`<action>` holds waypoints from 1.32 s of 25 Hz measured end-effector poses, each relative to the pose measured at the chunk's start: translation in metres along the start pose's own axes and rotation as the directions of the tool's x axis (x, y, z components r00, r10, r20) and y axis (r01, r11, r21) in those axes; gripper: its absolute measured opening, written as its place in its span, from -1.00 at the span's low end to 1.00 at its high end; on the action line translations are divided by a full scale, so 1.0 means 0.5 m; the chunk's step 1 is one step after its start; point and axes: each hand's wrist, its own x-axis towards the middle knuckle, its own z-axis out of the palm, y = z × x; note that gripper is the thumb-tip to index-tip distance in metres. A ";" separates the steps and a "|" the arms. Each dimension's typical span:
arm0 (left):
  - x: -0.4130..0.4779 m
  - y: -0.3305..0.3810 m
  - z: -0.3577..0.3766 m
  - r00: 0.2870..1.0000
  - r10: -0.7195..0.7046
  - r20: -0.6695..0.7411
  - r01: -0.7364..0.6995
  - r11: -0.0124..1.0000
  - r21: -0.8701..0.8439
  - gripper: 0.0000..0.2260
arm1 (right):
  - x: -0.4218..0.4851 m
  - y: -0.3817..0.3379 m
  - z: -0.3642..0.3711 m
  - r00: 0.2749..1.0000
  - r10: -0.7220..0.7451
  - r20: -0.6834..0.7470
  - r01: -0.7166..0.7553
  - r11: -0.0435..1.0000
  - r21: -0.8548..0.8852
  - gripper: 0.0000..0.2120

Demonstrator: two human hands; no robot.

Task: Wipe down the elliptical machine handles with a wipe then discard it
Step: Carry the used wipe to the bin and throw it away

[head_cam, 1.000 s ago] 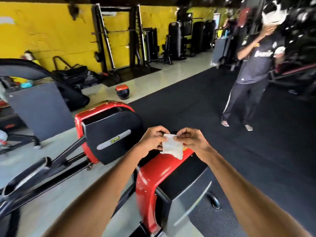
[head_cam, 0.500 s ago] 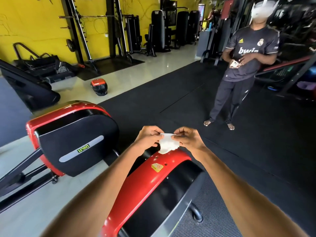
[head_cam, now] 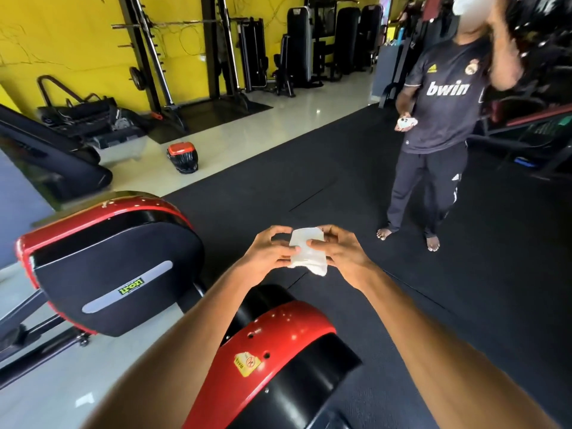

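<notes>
We hold the white wipe (head_cam: 309,261) in the air between both hands, over the black mat (head_cam: 340,181), just beyond the red-and-black elliptical housing (head_cam: 278,332). Our left hand (head_cam: 269,253) pinches its left edge and our right hand (head_cam: 339,252) its right. Curled fingers and thumbs cover part of it. Our forearms hide much of the housing, and the bottom edge cuts it off. A bystander (head_cam: 439,119) stands ahead, one raised arm blurred.
</notes>
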 end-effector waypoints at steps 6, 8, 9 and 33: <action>0.189 0.045 0.189 0.970 0.024 -0.242 -0.043 0.996 -0.074 -0.52 | 0.188 -0.024 -0.223 0.999 -0.001 0.037 0.002 1.000 -0.014 -0.68; 0.235 0.075 0.242 0.958 0.020 -0.288 -0.059 0.990 -0.128 -0.51 | 0.237 -0.041 -0.278 0.999 -0.018 0.047 0.020 0.999 -0.038 -0.68; 0.264 0.097 0.268 0.947 0.034 -0.318 -0.082 0.987 -0.140 -0.52 | 0.266 -0.058 -0.309 0.997 -0.042 0.071 0.046 0.998 -0.051 -0.68; 1.094 0.390 -0.031 0.713 -0.008 -0.701 -0.082 0.992 -0.094 -0.81 | 1.314 -0.288 -0.247 0.866 -0.050 0.497 0.182 0.958 -0.221 -0.87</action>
